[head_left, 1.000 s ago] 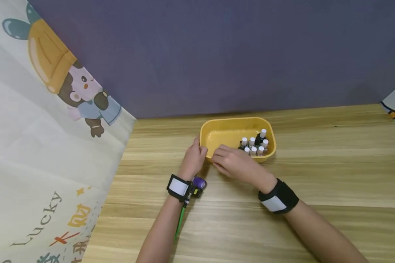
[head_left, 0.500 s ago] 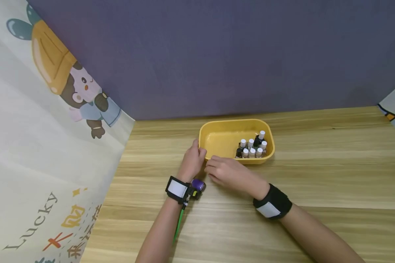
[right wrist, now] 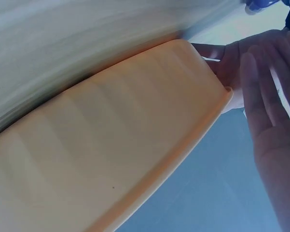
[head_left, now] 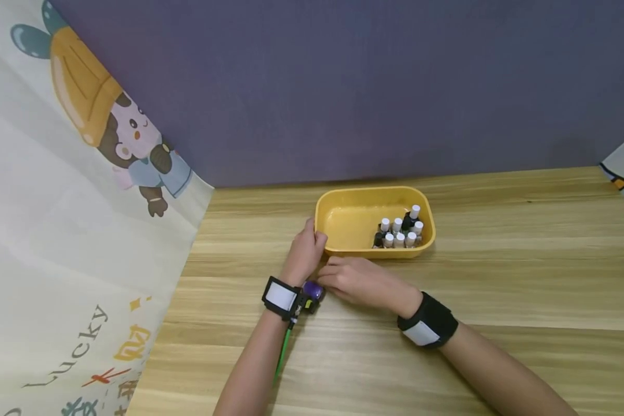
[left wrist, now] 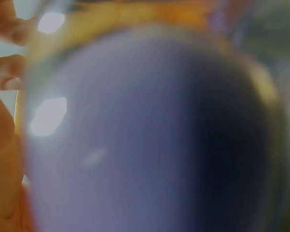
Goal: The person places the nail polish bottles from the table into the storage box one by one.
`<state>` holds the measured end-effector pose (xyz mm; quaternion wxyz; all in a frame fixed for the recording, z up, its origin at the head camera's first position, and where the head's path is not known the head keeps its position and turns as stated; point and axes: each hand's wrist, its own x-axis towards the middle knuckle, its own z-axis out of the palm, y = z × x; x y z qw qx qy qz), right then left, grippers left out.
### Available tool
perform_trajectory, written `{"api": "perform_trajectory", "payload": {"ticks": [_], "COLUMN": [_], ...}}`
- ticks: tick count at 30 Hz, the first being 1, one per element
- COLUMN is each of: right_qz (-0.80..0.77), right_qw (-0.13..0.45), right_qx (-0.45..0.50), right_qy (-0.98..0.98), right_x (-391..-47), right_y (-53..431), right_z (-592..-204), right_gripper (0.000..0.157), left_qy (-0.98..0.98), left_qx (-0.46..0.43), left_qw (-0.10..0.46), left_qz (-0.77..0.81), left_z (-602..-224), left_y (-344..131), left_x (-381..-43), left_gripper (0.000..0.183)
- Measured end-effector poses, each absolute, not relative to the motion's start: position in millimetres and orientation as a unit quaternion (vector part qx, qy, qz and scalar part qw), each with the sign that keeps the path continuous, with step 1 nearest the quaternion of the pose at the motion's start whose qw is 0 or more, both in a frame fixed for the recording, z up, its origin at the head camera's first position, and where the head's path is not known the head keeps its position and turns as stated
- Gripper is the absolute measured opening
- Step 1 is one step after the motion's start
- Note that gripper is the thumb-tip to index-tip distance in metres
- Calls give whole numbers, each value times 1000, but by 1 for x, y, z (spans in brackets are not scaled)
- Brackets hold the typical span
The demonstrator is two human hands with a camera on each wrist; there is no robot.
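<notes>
A yellow plastic bin (head_left: 343, 253) stands on the wooden table, its ribbed outer wall close up in the right wrist view. Inside its right part, several small bottles (head_left: 399, 238) stand grouped, most with white caps and one dark-topped; they look like nail polish bottles. My left hand (head_left: 304, 251) grips the bin's left end, thumb at the rim. In front of the near wall is my right hand (head_left: 361, 280), apart from the bin. The right wrist view shows its fingers (right wrist: 253, 92) fairly straight, holding nothing.
A purple rounded piece (head_left: 313, 290) sits at the left wristband, with a green cable (head_left: 283, 352) running back. A blurred purple shape (left wrist: 135, 135) fills most of the left wrist view. Behind the table rises a dark blue-purple panel (head_left: 369, 86); a printed sheet (head_left: 57, 242) hangs left.
My right hand has drawn back from over the bin's near rim, towards me and slightly left. The dark-topped bottle has come into sight. My left hand keeps its place on the bin.
</notes>
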<state>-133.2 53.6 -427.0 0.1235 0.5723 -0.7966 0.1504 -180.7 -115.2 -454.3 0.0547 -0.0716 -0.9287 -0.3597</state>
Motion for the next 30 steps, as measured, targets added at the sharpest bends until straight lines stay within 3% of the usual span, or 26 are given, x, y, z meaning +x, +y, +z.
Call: {"api": "perform_trajectory", "payload": {"ticks": [17,30], "right_qz": [138,127], "right_qw": [38,53], "right_qx": [586,592], "right_qy": [-797,-794], "right_x": [-133,-130], "right_y": [51,48], "right_z": [-435,-438], "right_gripper": [32,32], "left_qy": [-935,-934], "left_qx": [-68,-57], "left_qw": [49,39], "left_qz": [-345,-350], "left_z": [-453,-454], "left_y": [-115,-115], "left_x": [-181,-181], "left_gripper": [49,49]}}
